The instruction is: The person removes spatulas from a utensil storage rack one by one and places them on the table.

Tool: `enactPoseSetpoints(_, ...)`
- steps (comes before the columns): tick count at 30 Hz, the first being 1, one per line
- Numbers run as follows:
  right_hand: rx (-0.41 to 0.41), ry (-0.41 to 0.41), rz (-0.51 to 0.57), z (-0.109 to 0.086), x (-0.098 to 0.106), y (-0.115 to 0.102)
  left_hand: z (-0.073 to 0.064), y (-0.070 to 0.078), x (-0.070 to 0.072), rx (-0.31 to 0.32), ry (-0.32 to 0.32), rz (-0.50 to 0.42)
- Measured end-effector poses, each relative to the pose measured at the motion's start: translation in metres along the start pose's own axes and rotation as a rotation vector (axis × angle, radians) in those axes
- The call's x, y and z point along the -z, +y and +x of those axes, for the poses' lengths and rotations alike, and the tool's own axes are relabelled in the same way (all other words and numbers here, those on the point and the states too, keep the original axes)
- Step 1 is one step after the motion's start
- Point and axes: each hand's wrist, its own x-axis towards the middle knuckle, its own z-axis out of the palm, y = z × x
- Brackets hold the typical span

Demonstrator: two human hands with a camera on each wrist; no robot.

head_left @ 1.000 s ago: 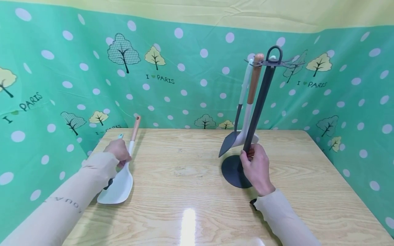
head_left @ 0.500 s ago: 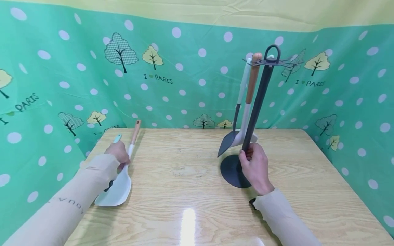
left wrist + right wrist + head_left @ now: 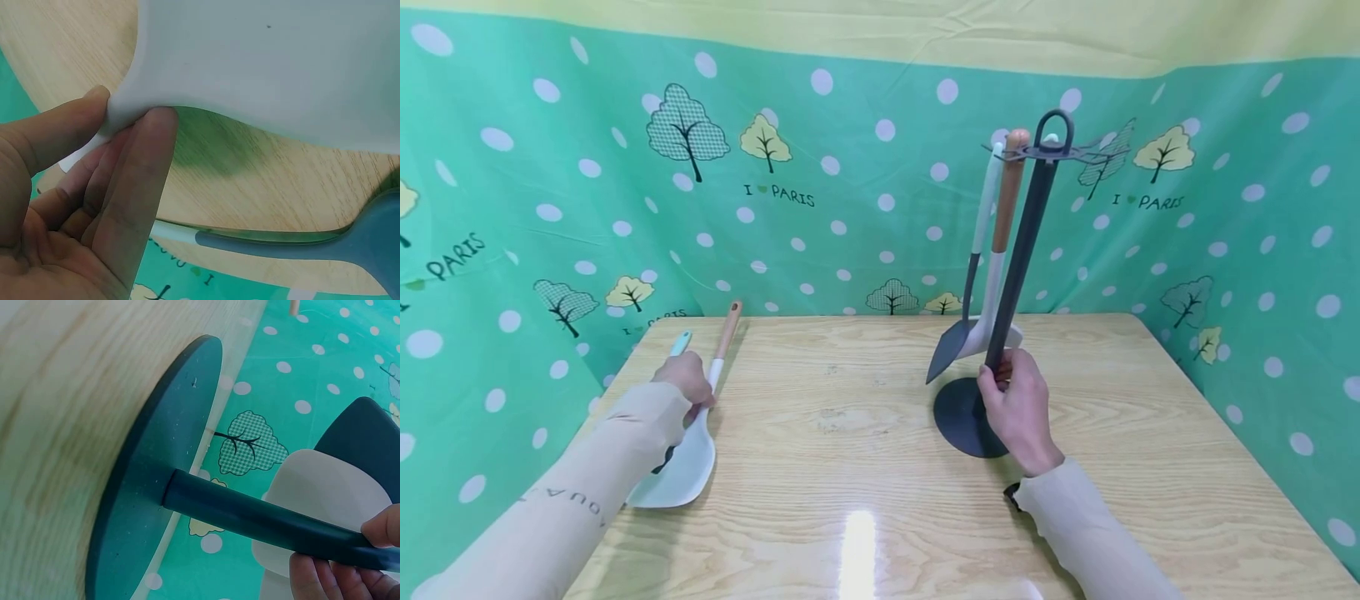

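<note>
My left hand pinches a white spatula at its neck, where the broad blade narrows into the wooden-ended handle. In the left wrist view, thumb and fingertips meet the blade's base. Beside it on the table lies a utensil with a mint handle and a dark head, partly hidden by my hand. On the right, my right hand grips the lower pole of a black utensil stand. A dark turner and a white, wooden-handled utensil hang from it.
The stand's round black base rests on the wooden table. Thin hooks spread from its top, under a loop. Another mint handle end peeks out behind the pole. A green dotted curtain borders the back and sides.
My left hand has drawn the white spatula slightly toward me, its handle end sinking lower. The head view has shifted a little; my right hand keeps its grip on the pole.
</note>
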Motion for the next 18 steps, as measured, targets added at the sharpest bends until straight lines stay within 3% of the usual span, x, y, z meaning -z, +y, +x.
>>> enactPoseSetpoints(18,0.002,0.004,-0.006,0.0004,-0.0010,0.0000,0.0067,-0.0068,-0.0050,-0.067,0.037,0.105)
